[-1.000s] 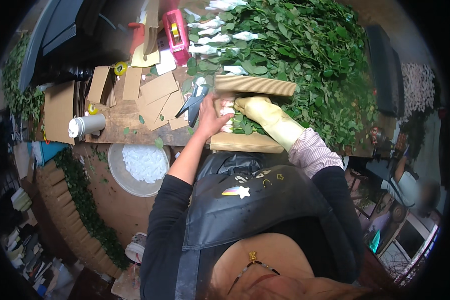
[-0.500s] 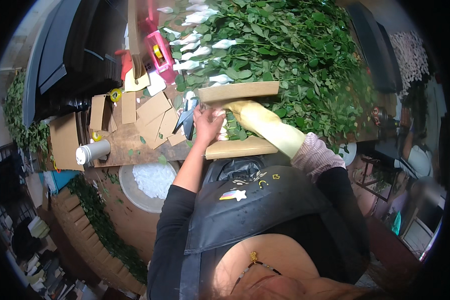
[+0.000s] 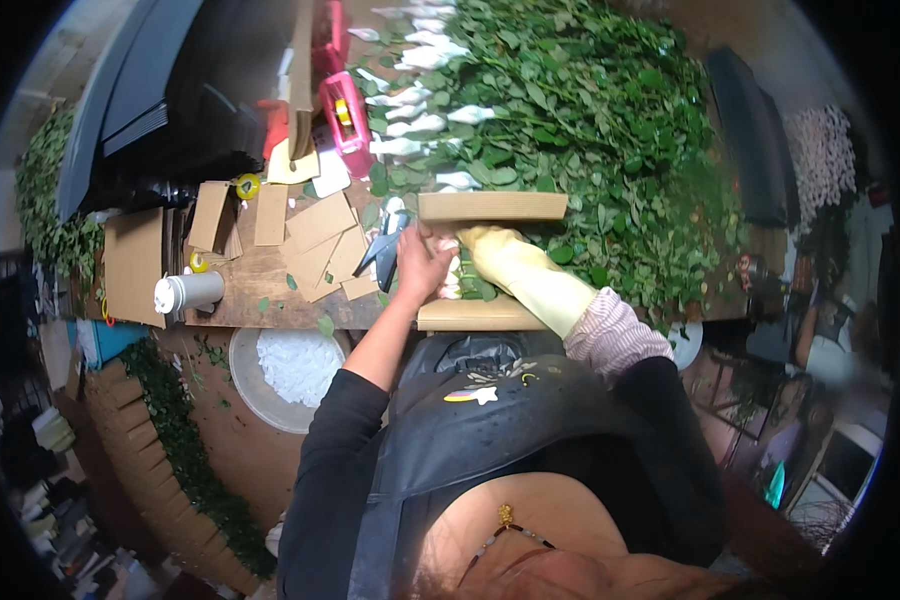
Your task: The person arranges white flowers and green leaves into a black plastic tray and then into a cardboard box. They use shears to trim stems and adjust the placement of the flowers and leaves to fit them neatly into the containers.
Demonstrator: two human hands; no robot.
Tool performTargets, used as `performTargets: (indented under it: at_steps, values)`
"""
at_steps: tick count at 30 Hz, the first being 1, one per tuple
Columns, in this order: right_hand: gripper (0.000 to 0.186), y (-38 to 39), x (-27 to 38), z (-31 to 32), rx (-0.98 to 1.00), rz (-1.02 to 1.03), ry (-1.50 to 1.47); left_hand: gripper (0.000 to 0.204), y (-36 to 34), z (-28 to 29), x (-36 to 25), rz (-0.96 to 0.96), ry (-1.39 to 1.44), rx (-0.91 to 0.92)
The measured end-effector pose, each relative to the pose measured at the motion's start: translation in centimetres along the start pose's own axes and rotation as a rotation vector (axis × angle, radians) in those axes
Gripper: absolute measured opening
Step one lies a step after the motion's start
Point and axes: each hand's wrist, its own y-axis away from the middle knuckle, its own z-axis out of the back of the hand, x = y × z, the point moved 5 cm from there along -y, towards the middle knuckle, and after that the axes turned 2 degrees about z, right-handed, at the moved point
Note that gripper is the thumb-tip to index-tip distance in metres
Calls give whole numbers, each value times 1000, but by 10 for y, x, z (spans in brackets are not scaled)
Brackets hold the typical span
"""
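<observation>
Gently with pale flowers (image 3: 453, 273)

Likely light, soft and easily bruised; probably firmer at the green stems (image 3: 474, 283), so best held there. Lying just nearer the body than the cardboard flap (image 3: 492, 207), toward its left end. Partly covered by the bare left hand (image 3: 422, 267) and gloved right hand (image 3: 497, 258). Cannot tell either grip.

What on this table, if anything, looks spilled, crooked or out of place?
Small loose green leaves lie scattered on the brown wooden table, apart from the large leafy green pile, so they look like dropped litter. Flat tan cardboard pieces overlap at uneven angles, not neatly stacked. Nothing is visibly damaged.
</observation>
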Motion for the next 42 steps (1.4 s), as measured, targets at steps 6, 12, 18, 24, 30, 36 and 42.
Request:
performTargets:
  at_steps: [6, 12, 18, 24, 30, 36, 42]
  values:
    - [41, 74, -4, 24, -513, 315, -278, 38, -27, 80, -25, -238, -83, -293]
    - [41, 121, 10, 12, -437, 251, -857, 53, -188, 213, -29, -130, -58, -822]
    - [40, 127, 17, 9, -519, 294, -651, 47, -266, 240, -27, 181, -237, -111]
    - [43, 110, 10, 2, -424, 417, -953, 18, -127, 277, -185, -686, -181, -963]
    - [36, 100, 16, 47, -86, 662, -1503, 34, 52, 145, -206, -1152, -306, -375]
    - [12, 59, -105, -12, -408, 179, -1159, 35, 49, 123, -113, -371, -69, -413]
    - [33, 79, -114, -20, -241, -221, -391, 35, 24, 47, -19, 95, 203, 81]
